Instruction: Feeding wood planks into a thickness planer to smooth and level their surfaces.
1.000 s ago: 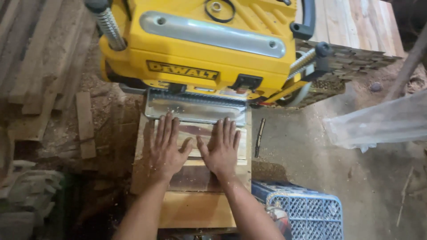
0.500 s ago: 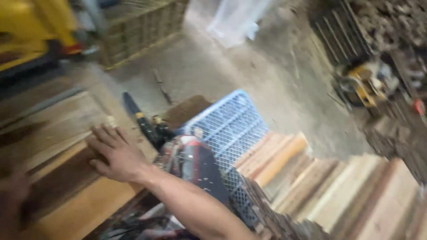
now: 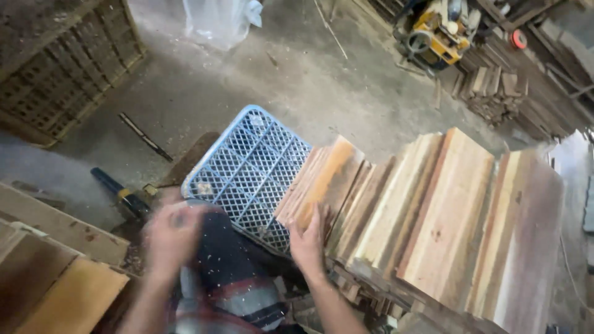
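My right hand (image 3: pixel 309 244) reaches to a stack of wooden boards (image 3: pixel 433 216) that stand on edge and lean to the right. Its fingers lie flat against the end of the leftmost, orange-toned board (image 3: pixel 325 179), without closing around it. My left hand (image 3: pixel 170 238) is blurred in mid-air over my lap, fingers apart and holding nothing. Between the two hands shows my dark, sawdust-flecked clothing (image 3: pixel 229 272).
A blue mesh crate (image 3: pixel 247 167) lies just left of the boards. Flat planks (image 3: pixel 55 272) fill the lower left, with a dark tool (image 3: pixel 117 188) beside them. Farther off are a wooden lattice (image 3: pixel 68 68), a clear plastic bag (image 3: pixel 219 18) and a yellow machine (image 3: pixel 436 34).
My view has swung right, away from the yellow planer to the board stack. Both hands left the plank on the planer table; the right hand now touches the stacked boards.
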